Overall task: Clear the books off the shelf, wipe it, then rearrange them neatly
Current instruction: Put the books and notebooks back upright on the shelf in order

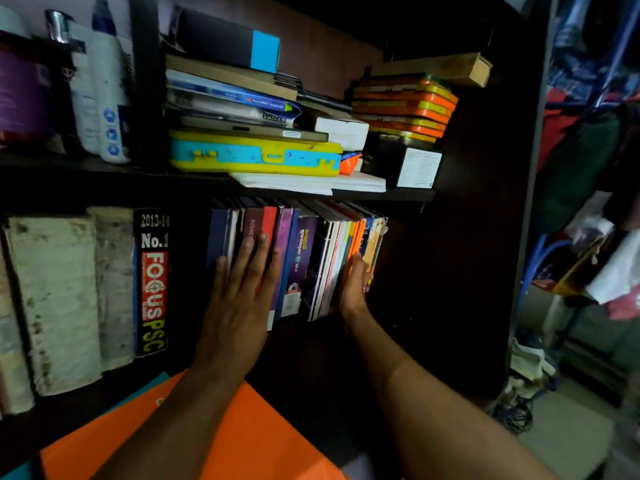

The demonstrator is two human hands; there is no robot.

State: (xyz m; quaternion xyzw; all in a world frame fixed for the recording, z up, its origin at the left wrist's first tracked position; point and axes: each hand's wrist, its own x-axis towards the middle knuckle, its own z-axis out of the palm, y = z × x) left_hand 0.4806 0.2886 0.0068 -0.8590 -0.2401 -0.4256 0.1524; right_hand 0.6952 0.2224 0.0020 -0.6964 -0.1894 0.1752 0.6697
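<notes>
Left hand flat on upright books, spines outward; right hand flat against their end.

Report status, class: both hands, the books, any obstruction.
Left hand flat on spines, fingers straight. Right hand pressing row's right end. Books upright on shelf. Nothing blocking.

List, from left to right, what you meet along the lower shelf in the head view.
Worn pale volumes → black Focus PSC book → left hand flat on the upright spines → purple book → thin colourful books → right hand at the row's right end.
</notes>
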